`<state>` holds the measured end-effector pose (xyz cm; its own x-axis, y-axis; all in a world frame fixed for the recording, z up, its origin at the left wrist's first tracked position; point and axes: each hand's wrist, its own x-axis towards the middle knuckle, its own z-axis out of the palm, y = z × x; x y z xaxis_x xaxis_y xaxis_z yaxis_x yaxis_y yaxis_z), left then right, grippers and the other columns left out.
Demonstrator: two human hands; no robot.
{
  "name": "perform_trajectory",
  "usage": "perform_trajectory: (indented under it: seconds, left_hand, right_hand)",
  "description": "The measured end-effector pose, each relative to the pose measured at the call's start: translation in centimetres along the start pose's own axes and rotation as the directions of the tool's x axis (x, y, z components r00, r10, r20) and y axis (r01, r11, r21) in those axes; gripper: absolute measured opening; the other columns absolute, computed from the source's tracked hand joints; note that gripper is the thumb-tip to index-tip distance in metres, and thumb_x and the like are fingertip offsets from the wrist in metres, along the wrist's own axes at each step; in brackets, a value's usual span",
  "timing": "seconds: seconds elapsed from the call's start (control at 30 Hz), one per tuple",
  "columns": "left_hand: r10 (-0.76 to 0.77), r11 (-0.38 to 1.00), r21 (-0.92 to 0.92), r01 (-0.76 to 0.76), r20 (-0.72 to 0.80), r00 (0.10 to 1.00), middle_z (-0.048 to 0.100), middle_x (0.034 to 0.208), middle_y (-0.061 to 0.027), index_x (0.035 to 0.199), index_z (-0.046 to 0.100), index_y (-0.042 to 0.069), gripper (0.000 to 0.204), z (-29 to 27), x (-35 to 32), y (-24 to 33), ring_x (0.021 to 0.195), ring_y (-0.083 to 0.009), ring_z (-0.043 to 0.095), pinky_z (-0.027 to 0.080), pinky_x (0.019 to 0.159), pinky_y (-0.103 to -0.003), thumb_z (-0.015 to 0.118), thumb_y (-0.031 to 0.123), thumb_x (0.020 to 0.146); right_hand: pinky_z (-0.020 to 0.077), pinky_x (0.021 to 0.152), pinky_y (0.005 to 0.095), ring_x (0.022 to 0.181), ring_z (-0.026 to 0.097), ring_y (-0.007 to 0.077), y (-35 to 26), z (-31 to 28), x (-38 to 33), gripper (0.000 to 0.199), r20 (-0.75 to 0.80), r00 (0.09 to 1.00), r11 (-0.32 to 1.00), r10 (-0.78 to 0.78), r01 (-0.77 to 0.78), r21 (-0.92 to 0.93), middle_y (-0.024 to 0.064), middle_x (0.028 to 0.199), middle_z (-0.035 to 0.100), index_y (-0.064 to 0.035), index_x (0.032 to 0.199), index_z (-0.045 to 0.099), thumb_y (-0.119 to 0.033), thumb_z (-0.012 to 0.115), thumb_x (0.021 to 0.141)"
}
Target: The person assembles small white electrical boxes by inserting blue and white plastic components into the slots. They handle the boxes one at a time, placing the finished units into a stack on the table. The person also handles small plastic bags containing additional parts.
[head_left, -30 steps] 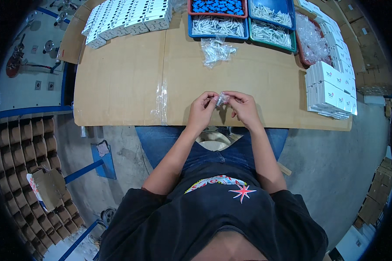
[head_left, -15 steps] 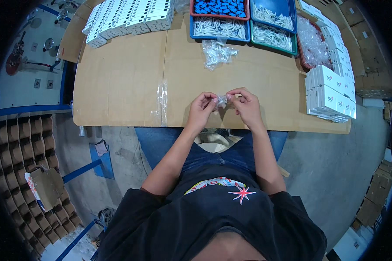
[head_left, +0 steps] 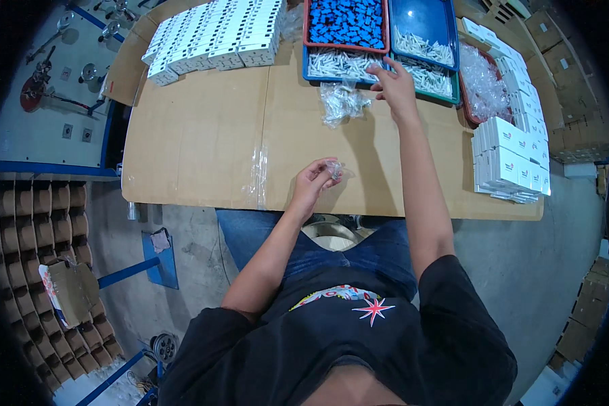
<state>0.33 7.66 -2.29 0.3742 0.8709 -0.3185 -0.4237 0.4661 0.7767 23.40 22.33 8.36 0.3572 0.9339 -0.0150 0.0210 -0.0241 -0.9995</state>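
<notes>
Near the front middle of the cardboard-covered table, my left hand [head_left: 308,186] pinches a small see-through plastic bag [head_left: 335,170]; what the bag contains is too small to make out. My right hand [head_left: 394,89] is stretched far forward over the trays, fingers apart, with nothing visible in them. Below and beside its fingertips are a blue tray of thin white pieces [head_left: 342,64] and a green tray of similar pieces [head_left: 432,81]. A red tray [head_left: 345,47] filled with small blue pieces rests on the first one. Just left of my right hand lies a pile of see-through bags [head_left: 343,103].
Rows of white boxes [head_left: 216,37] stand at the far left. More white boxes [head_left: 511,159] are stacked along the right edge, by a red tray of see-through bags [head_left: 484,84]. Another blue tray [head_left: 423,24] holds white pieces. Brown cardboard [head_left: 196,149] covers the table.
My right hand has let go of the small bag and moved forward to the trays. My left hand keeps the bag, slightly lower in view. The view has shifted a little.
</notes>
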Motion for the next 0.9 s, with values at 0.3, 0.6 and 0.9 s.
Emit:
perform_trajectory:
  seconds: [0.3,0.6,0.9]
  left_hand:
    - [0.03,0.992,-0.117,-0.051,-0.176,0.984,0.068,0.115,-0.0094,0.119,0.061,0.005,0.023,3.1,-0.3,1.7,0.109,-0.02,0.067,0.057,0.091,-0.037,0.06,0.02,0.103]
    - [-0.02,0.974,-0.226,-0.007,-0.114,0.993,0.066,0.125,-0.0152,0.125,0.059,0.002,0.032,10.2,1.5,0.7,0.117,-0.0199,0.063,0.048,0.102,-0.034,0.057,0.028,0.105]
    - [0.288,0.92,0.3,-0.252,-0.085,0.954,0.069,0.121,-0.0099,0.127,0.059,0.0,0.03,7.1,3.4,0.5,0.115,-0.0195,0.064,0.049,0.101,-0.03,0.061,0.017,0.103]
  right_hand:
    - [0.0555,0.071,0.0252,0.086,0.066,0.0102,4.6,-2.7,-15.0,0.024,0.362,0.915,0.982,0.175,-0.189,0.003,0.0062,0.103,0.072,0.0001,0.117,0.067,-0.009,0.068,0.095]
    - [0.055,0.076,0.025,0.09,0.066,0.01,6.5,-2.3,-19.1,0.02,-0.063,0.957,0.904,0.282,-0.244,0.35,0.0039,0.101,0.071,-0.0013,0.113,0.069,-0.009,0.071,0.095]
    - [0.0609,0.075,0.0323,0.098,0.071,0.0214,6.6,-6.9,-12.1,0.023,-0.111,0.969,0.874,0.219,-0.144,0.464,0.0103,0.109,0.07,-0.0001,0.117,0.064,-0.015,0.065,0.1]
